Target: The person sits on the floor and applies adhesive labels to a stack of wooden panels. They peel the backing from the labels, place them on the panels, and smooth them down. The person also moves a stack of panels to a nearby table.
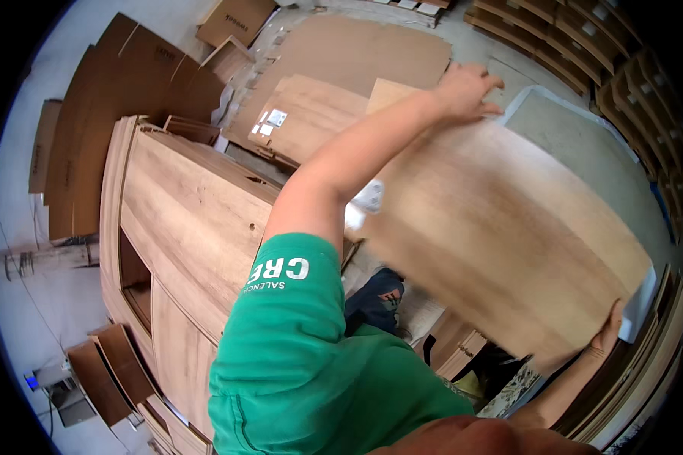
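Facing cardboard sheeting (357, 49), upper centre; holding a wood-grain panel (508, 220) at centre right; gripping its lower-right edge with right hand (605, 335); spreading left hand (467, 92) at its top edge, leaving grip hard to tell; likely needing firm support both ends, clearing the cabinet (190, 216), left.

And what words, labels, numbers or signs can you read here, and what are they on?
I'll place the writing without copying it.
Green sleeve: white letters, one large line readable in part, a smaller one below.
Top carton: dark print, one short line.
Tall cardboard: dark print, too small to read surely.
White labels on a flat board: too small to read.
Held panel: no writing visible.
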{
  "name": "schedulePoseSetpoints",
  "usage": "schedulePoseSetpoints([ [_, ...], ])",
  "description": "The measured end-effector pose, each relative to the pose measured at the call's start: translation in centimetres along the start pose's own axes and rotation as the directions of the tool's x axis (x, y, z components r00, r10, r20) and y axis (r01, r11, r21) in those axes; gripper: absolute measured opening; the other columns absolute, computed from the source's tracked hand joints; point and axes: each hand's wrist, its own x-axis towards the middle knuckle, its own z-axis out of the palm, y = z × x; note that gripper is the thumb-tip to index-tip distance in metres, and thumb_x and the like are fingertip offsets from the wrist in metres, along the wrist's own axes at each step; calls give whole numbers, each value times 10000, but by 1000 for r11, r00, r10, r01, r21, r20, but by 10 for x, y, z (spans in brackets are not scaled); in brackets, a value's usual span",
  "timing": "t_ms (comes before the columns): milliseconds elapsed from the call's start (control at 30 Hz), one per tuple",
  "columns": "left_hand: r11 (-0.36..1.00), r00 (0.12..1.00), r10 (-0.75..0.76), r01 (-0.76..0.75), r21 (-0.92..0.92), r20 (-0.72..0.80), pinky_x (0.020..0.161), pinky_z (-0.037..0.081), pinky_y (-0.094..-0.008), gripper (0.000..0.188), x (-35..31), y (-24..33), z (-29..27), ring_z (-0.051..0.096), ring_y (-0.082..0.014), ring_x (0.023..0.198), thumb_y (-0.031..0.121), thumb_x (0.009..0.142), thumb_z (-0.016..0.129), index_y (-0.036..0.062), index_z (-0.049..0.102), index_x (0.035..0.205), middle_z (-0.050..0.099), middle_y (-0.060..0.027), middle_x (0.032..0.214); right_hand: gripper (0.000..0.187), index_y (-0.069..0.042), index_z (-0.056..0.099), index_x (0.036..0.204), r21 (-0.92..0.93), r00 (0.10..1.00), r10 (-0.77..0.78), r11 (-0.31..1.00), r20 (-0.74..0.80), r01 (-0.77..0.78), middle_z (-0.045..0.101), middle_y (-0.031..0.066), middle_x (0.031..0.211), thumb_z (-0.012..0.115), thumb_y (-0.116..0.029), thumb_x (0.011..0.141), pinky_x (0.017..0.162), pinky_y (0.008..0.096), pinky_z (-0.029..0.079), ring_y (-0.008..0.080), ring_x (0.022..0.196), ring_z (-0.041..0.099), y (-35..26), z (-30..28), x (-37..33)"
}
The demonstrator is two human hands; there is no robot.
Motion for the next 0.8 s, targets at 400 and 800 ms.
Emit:
schedulePoseSetpoints([
  [400,866,817,-459,500,-32,348,915,376,-451,182,-253,50,-112,537,-274,1034,200,775,639,60,622,891,633,-99,900,357,20,578,1093,-272,963,-167,936,212,222,594,86,1092,572,-263,876,855,257,406,144,956,547,-84,203,78],
  [800,818,845,-533,500,285,44,960,351,-451,205,-311,57,-158,440,-325,1165,150,715,665,47,620,887,536,-153,1150,408,41,481,1155,165,890,296,915,347,-368,563,123,1109,537,-266,893,841,353,468,219,995,548,296,413,156],
])
